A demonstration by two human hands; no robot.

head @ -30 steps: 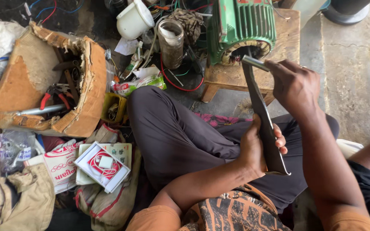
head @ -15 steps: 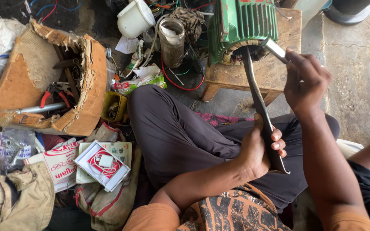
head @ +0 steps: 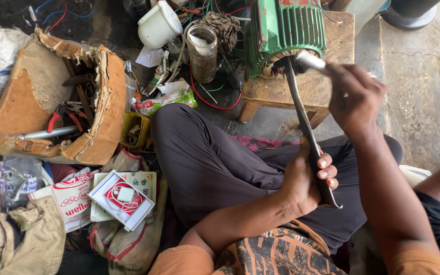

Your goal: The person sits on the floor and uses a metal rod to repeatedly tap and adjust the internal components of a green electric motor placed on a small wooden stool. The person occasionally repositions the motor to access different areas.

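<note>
While the long dark metal bar (head: 306, 132) is gripped low by the left hand (head: 306, 178), a silvery tool (head: 309, 60) has been swung down by the closed right hand (head: 355, 97) onto the bar's tip inside the green motor (head: 283, 28) just ahead; striking is under way.

- The left hand (head: 305, 178) sits low, over the lap, fingers curled shut in a firm fist-like grip, with 3 fingernails showing on its right side.
- Its forearm runs down and left toward the bent elbow.
- The right hand (head: 356, 97) is raised higher and further forward, fingers pinched closed, the back of the hand facing up.
- Its forearm stretches straight down toward the lower right corner of the view.
</note>
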